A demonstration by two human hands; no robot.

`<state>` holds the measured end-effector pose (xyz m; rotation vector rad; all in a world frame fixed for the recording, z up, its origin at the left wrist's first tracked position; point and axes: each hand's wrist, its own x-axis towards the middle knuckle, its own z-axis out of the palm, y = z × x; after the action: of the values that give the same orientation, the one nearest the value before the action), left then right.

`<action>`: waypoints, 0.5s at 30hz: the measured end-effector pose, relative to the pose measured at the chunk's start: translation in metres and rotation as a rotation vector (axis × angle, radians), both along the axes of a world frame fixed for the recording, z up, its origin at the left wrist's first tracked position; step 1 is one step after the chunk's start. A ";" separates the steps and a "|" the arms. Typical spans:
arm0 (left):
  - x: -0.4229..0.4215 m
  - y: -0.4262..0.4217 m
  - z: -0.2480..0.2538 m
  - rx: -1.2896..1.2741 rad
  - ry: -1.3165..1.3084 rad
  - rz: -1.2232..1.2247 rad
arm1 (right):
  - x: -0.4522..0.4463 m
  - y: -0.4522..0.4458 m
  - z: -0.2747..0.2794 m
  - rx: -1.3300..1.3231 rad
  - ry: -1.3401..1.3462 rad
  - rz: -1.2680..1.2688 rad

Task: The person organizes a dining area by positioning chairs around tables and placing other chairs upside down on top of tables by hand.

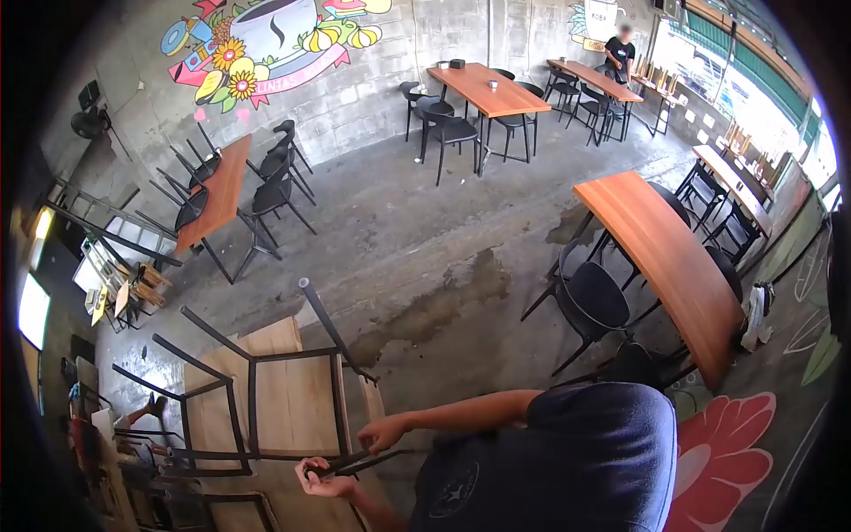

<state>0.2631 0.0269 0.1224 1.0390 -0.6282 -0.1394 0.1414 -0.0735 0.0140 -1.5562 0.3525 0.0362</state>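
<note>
Grip (324,481) holds dark bar (348,461); concrete floor (408,230) beyond.

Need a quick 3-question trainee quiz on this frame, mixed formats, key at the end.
1. Multiple choice: what is the person's left hand closed on? A) a cup B) a dark bar C) a chair
2. True or false: the wooden table nearest that hand lies upside down.
3. Short answer: which large painted shape shows at the picture's lower right?

Key:
1. B
2. True; its dark legs stick up.
3. A red flower.
</note>
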 end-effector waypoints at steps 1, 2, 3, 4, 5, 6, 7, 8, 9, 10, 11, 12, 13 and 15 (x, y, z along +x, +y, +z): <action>0.006 0.002 -0.003 0.001 -0.001 -0.001 | 0.007 0.005 0.010 -0.142 -0.091 -0.006; 0.014 0.003 -0.007 -0.007 -0.053 -0.097 | 0.014 0.008 0.017 -0.285 -0.182 -0.010; 0.021 0.005 -0.011 -0.015 -0.105 -0.192 | 0.024 0.011 0.024 -0.286 -0.183 -0.009; 0.023 0.004 -0.008 -0.015 -0.107 -0.190 | 0.037 0.014 0.027 -0.333 -0.276 -0.046; 0.021 0.003 -0.006 -0.027 -0.116 -0.234 | 0.048 0.017 0.030 -0.379 -0.368 -0.081; 0.020 0.002 -0.004 -0.038 -0.126 -0.277 | 0.056 0.016 0.032 -0.377 -0.371 -0.076; 0.020 0.000 -0.003 -0.035 -0.129 -0.268 | 0.063 0.015 0.036 -0.396 -0.417 -0.037; 0.021 0.000 -0.005 -0.053 -0.139 -0.308 | 0.076 0.017 0.032 -0.410 -0.468 0.009; 0.024 0.002 -0.010 -0.067 -0.150 -0.332 | 0.093 0.016 0.020 -0.396 -0.479 0.039; 0.028 -0.001 -0.031 -0.017 -0.206 -0.156 | 0.116 0.012 -0.017 -0.415 -0.590 0.128; 0.034 0.000 -0.050 0.039 -0.258 0.033 | 0.139 0.020 -0.037 -0.423 -0.705 0.226; 0.036 0.004 -0.048 0.043 -0.305 -0.012 | 0.147 0.034 -0.038 -0.389 -0.722 0.292; 0.035 0.003 -0.042 0.047 -0.347 -0.051 | 0.141 0.037 -0.034 -0.273 -0.721 0.253; 0.039 0.006 -0.008 0.039 -0.267 -0.351 | 0.132 0.024 -0.020 -0.056 -0.690 0.180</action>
<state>0.3024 0.0332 0.1144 0.9854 -1.0528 -0.3235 0.2737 -0.0492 -0.0057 -1.5503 -0.3331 -0.3652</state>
